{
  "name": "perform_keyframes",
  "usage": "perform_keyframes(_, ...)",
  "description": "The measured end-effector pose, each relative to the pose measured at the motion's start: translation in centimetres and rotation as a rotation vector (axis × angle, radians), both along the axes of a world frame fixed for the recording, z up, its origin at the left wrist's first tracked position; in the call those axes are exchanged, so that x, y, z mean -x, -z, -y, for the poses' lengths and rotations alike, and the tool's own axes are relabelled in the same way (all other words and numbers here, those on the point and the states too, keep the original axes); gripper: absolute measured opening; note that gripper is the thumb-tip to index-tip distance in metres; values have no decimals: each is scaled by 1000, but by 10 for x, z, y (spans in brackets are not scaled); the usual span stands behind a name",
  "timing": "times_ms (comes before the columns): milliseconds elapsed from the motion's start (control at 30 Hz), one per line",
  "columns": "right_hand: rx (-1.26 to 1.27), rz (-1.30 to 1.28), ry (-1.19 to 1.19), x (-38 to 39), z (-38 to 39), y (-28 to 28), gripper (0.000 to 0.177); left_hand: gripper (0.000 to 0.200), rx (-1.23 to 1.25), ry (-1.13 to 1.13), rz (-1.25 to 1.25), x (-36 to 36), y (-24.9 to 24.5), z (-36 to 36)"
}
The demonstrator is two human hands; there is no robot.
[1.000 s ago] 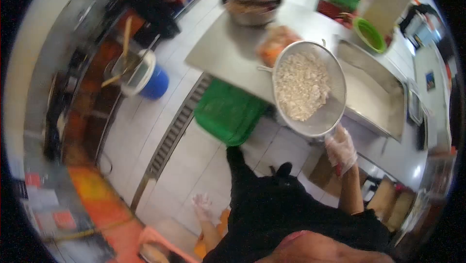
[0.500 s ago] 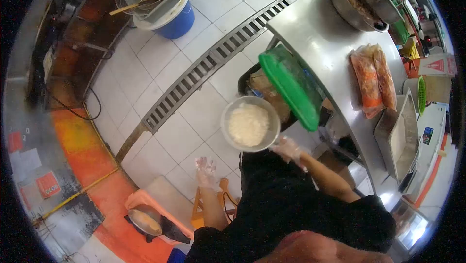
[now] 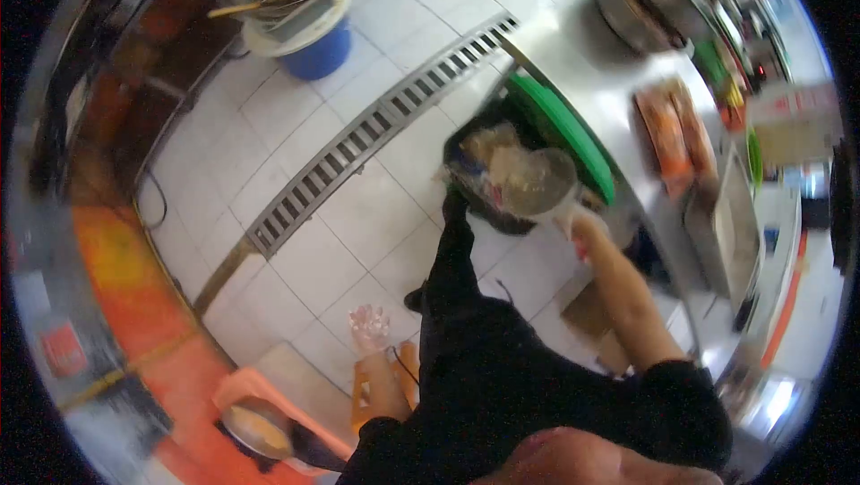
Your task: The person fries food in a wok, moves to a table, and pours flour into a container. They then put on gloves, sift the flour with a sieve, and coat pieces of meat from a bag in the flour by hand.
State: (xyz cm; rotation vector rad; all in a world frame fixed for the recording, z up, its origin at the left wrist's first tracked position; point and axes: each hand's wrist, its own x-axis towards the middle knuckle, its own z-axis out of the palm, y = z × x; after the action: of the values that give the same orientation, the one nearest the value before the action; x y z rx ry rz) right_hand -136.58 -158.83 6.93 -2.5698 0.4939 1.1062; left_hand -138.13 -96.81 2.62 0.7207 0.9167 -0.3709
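Note:
My right hand (image 3: 576, 223), in a clear plastic glove, grips the rim of a translucent round bowl (image 3: 551, 182). The bowl is over the open dark trash bin (image 3: 502, 219) and looks tilted. Motion blur hides how much of the pale, lumpy white stuff is in the bowl and how much is in the bin. Bags and rubbish (image 3: 488, 146) show inside the bin. Its green lid (image 3: 569, 140) stands raised against the table's edge. My left hand (image 3: 369, 328), also gloved and smeared with white, is held out empty with fingers spread, above an orange stool (image 3: 363, 395).
On the right, a steel table (image 3: 573, 46) bears metal bowls (image 3: 632, 15), bagged reddish food (image 3: 667, 136) and a metal tray (image 3: 730, 225). A floor drain grate (image 3: 385, 122) crosses the tiles. A blue bucket (image 3: 318, 55) stands at the back; an orange crate (image 3: 260, 386) is lower left.
My right hand has carried the bowl away from my body to over the bin and tilted it. The green lid sits further up and right in view. My left hand stays spread.

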Motion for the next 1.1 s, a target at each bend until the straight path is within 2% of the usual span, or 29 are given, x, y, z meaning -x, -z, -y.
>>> perform_keyframes(67, 28, 9, 337, 28, -20, -9, 26, 63, 24, 66, -57, -10, -2, -9)
perform_keyframes(200, -82, 193, 767, 104, -45, 4, 28, 63, -68, 255, 1, -35, -15, -6)
perform_keyframes(300, -149, 357, 987, 206, -102, 17, 30, 66, -144, 447, 63, -51, -18, -10)
perform_keyframes(367, -157, 525, 1058, 288, -156, 48, 31, 67, -152, 524, 155, -49, -36, 0)
perform_keyframes(400, -214, 299, 1170, 305, -178, 6, 53, 68, -150, 556, 210, -48, -49, 11)
perform_keyframes(433, -245, 222, 1513, 329, -213, -12, 51, 67, -204, 590, 213, -43, -67, 29)
perform_keyframes(467, -231, 232, 1529, 365, -244, -10, 47, 66, -265, 633, 212, -40, -87, 38)
perform_keyframes(500, -218, 243, 1544, 400, -275, -9, 45, 65, -211, 644, 234, -36, -105, 50)
perform_keyframes(533, -347, 76, 1743, 434, -297, 0, 41, 66, -172, 664, 264, -28, -119, 56)
perform_keyframes(567, -358, 103, 1815, 473, -321, -10, 41, 66, -152, 701, 298, -21, -125, 57)
perform_keyframes(667, -236, 341, 1485, 560, -402, -129, 42, 67, -90, 857, 342, -2, -158, 81)
perform_keyframes(733, 5, 101, 1523, 537, -382, -271, 43, 66, -131, 948, 316, 12, -192, 121)
perform_keyframes(767, 8, 92, 1556, 545, -391, -284, 43, 65, -206, 956, 268, 19, -209, 130)
perform_keyframes(833, 129, 224, 1588, 573, -398, -283, 30, 64, -184, 1077, 256, 16, -208, 167)
perform_keyframes(867, -94, 420, 1927, 605, -402, -217, 27, 64, -175, 1175, 255, 15, -204, 190)
perform_keyframes(900, -333, 735, 2347, 638, -406, -153, 25, 64, -176, 1204, 257, 24, -208, 219)
perform_keyframes(933, -474, 989, 2687, 669, -409, -90, 23, 65, -133, 1301, 264, 36, -214, 255)
perform_keyframes(967, -341, 1185, 2964, 555, -431, -60, 29, 66, -53, 1399, 237, -72, -173, 268)
perform_keyframes(1000, -354, 1205, 2972, 557, -423, -37, 29, 69, 44, 1490, 286, -68, -181, 300)
perform_keyframes(1033, -447, 631, 2878, 572, -412, -9, 29, 72, 139, 1573, 337, -53, -193, 334)
perform_keyframes(1067, -509, 123, 2677, 570, -398, 13, 30, 73, 226, 1611, 536, -36, -210, 359)
perform_keyframes(1100, -527, 144, 2669, 564, -383, 26, 30, 71, 311, 1648, 567, -23, -215, 387)
